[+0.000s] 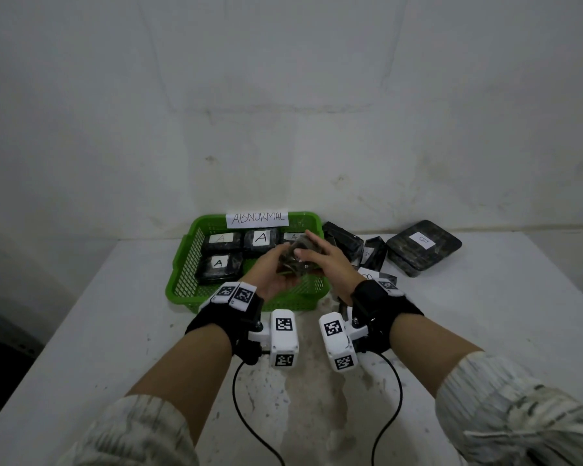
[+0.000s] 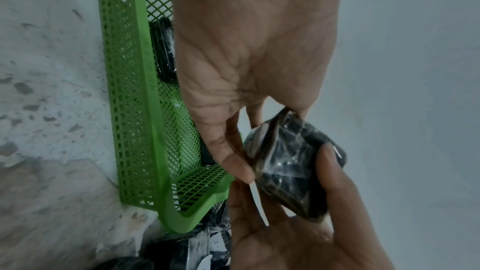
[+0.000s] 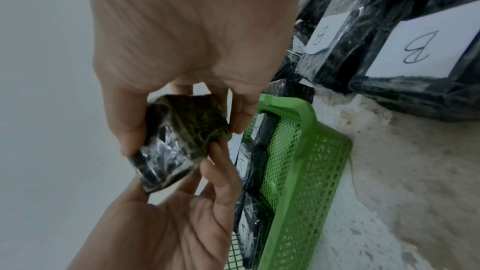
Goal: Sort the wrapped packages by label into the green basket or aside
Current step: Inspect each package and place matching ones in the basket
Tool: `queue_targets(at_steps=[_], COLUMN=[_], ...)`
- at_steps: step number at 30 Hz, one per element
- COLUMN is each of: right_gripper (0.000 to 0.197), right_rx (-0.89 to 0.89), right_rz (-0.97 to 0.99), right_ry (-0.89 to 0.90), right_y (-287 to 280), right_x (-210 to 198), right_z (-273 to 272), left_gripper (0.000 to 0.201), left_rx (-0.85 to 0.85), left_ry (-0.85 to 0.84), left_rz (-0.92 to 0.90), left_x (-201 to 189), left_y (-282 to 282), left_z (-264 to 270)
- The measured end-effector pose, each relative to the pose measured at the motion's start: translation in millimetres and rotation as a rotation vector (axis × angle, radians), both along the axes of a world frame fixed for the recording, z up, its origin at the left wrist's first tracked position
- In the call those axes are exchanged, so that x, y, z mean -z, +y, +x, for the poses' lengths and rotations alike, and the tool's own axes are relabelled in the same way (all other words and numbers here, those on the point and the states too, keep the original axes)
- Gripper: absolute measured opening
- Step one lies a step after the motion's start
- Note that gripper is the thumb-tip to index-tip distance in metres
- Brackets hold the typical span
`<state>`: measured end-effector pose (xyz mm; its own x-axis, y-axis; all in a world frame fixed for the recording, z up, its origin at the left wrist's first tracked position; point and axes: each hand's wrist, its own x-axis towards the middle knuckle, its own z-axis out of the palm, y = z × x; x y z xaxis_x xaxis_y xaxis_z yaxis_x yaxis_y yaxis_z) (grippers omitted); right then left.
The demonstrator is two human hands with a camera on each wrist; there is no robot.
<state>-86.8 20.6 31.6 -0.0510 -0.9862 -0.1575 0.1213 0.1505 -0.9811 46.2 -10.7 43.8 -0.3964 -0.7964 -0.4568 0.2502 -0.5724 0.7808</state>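
Head view showed your left hand (image 1: 272, 276) and right hand (image 1: 327, 262) both gripping a small black plastic-wrapped package (image 1: 298, 258) above the green mesh plastic basket (image 1: 186, 264); its label possibly faced away.

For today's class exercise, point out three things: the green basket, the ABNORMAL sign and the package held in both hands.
green basket (image 1: 182, 264), head view, left mesh wall.
ABNORMAL sign (image 1: 257, 218), head view, middle of the paper.
held package (image 3: 179, 141), right wrist view, wrapped face between the fingers.

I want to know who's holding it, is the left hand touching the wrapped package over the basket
Touching. In the left wrist view, the left hand pinches the wrapped package at its edge with its fingers; the right hand holds its other side.
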Motion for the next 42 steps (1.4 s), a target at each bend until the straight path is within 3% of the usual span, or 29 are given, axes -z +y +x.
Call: queue_targets(at_steps=[4,7,13,17,23,27,30,33,38,40,42], right_gripper=[0.037,0.02,0.033,0.039,0.021,0.018,0.039,0.067,0.025,0.015,0.014], right_rx=[0.111,0.099,-0.006,0.047,-0.029,0.0,0.055,0.011,-0.072,-0.072,-0.083], right_rz=[0.018,0.008,0.055,0.034,0.086,0.107,0.154,0.191,0.104,0.083,0.077], right_ry=[-0.073,-0.093,-0.116,-0.063,-0.141,-0.184,-0.037,0.043,-0.103,-0.16,-0.179], right_y=[-2,-1,-2,-1,1,3,3,4,7,6,6], right_x=[3,3,7,10,5,3,0,-2,-3,-2,-2], right_z=[-3,-5,-7,-6,-5,-5,-3,-3,-6,-9,-10], left_gripper=[0.046,0.034,0.024,0.022,0.026,0.042,0.041,0.012,0.031,0.049,0.048], left_rx=[0.122,0.14,0.098,0.099,0.092,0.078,0.025,-0.064,-0.177,-0.13,-0.06], left_ry=[-0.012,-0.044,-0.044,-0.058,-0.088,-0.267,-0.413,-0.306,-0.12,-0.063,-0.039], left_rz=[-0.028,-0.053,-0.088,-0.104,-0.11,-0.141,-0.288,-0.353,-0.163,-0.128,-0.126], left_x=[-2,-1,2,1,5,6,9,6,4,3,3], left_y=[2,2,1,1,-1,-2,-5,-7,-9,-6,-4], left_z=[6,5,5,4,6,5,6,6,11,14,14])
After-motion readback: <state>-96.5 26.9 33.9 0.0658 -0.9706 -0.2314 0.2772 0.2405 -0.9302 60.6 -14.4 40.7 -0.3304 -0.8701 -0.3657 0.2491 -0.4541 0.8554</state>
